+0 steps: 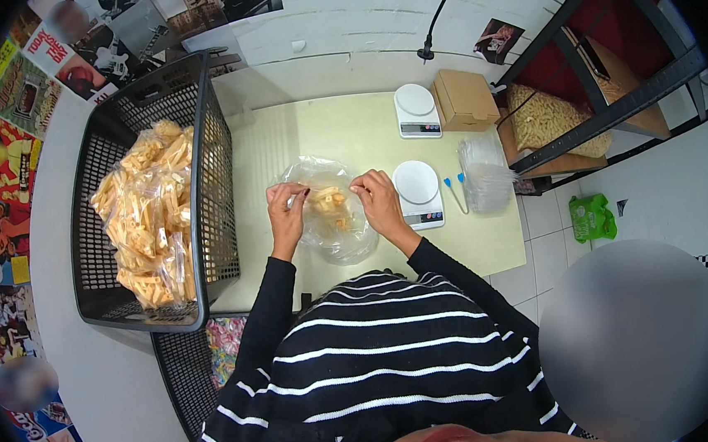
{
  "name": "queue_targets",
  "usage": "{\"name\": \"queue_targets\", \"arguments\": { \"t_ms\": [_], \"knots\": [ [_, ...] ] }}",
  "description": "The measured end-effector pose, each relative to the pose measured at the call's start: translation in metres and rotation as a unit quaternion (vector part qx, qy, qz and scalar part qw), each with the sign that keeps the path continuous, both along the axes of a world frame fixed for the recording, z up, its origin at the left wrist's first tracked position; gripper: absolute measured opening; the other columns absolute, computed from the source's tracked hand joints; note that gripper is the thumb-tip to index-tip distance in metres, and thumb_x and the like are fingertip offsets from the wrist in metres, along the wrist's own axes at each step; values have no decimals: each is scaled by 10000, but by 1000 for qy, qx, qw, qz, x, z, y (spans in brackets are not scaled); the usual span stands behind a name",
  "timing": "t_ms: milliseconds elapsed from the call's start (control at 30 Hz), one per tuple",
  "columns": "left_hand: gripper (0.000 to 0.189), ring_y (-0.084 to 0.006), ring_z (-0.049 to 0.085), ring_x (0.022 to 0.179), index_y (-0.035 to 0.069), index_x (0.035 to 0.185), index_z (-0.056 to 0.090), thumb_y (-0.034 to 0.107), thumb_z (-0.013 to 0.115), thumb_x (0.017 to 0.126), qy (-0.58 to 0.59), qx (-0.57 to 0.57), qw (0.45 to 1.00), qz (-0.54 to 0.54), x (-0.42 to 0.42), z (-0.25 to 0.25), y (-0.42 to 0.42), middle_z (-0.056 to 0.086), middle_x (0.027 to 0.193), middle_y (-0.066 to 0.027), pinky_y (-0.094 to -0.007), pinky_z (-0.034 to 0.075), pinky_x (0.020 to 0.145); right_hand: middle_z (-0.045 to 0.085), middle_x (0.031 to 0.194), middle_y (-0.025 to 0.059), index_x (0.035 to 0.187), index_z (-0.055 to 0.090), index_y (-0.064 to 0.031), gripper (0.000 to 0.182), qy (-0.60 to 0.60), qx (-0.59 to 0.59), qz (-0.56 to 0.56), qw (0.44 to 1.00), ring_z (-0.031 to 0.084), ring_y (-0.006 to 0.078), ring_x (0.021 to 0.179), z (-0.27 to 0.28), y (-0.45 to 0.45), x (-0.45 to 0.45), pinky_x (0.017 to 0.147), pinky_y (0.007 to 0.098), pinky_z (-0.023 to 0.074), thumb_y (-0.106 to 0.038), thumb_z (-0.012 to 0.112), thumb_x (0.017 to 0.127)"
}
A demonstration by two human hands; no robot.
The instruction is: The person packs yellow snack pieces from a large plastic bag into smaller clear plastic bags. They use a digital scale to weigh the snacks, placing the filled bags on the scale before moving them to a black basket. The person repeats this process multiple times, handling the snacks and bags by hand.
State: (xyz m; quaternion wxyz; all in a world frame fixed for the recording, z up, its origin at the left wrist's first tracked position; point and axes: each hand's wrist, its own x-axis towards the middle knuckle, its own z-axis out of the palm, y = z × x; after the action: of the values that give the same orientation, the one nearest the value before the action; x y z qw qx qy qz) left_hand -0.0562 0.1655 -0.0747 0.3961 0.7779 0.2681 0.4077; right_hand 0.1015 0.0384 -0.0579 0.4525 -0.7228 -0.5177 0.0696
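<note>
Before me on the table, a clear plastic bag (328, 199) holds a small portion of pale yellow snack sticks. My left hand (287, 212) pinches its clear film at the left between thumb and forefinger. At the right, my right hand (377, 201) has the same pinch on the film. Beneath and around lies a wide, crumpled sheet or larger bag of clear plastic (341, 250); where the two films part is hard to tell. Close to my right hand stands a white kitchen scale (416, 183).
A black plastic crate (211, 170) on the left holds several filled snack bags (148, 218). To the right are blue-tipped tongs (457, 194), a stack of clear bags (486, 173), a second scale (417, 110) and a cardboard box (464, 100). A metal shelf (607, 110) stands beyond the table's right edge.
</note>
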Motion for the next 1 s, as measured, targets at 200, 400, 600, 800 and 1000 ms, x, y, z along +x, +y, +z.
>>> {"name": "queue_targets", "arguments": {
  "t_ms": [200,400,600,800,1000],
  "knots": [
    [6,-288,567,951,27,839,653,25,647,838,36,12,999,15,-2,-1,3,654,911,-104,-372,428,878,590,861,121,858,627,-26,48,22,3,7,1000,553,321,871,0,-2,-1,782,420,441,-71,613,853],
    [53,-195,605,982,23,952,619,39,593,908,-85,-292,946,-109,-1,-14,3,649,1080,-91,-329,443,944,623,877,120,899,630,-4,100,137,-35,-12,990,601,287,832,3,-3,8,763,366,470,-99,612,876],
    [216,-146,608,1059,-2,1081,630,9,655,867,-110,-428,876,-191,5,4,-12,633,1199,-119,-271,494,890,611,842,34,966,608,-11,161,325,-74,29,942,582,116,786,-13,-2,12,753,270,478,-170,587,945],
    [161,-129,667,848,-43,989,687,24,694,843,-19,-397,908,-134,5,-15,-15,716,928,-82,-249,531,779,607,847,10,960,594,-16,151,352,-90,55,930,578,106,799,-23,-5,11,760,267,481,-166,584,951],
    [99,-122,657,792,-44,907,701,26,704,838,9,-382,920,-93,7,-19,-15,707,866,-90,-235,524,739,628,844,25,962,629,-13,166,276,-102,68,953,557,106,751,-20,-8,10,722,261,468,-170,647,911]
  ]
}}
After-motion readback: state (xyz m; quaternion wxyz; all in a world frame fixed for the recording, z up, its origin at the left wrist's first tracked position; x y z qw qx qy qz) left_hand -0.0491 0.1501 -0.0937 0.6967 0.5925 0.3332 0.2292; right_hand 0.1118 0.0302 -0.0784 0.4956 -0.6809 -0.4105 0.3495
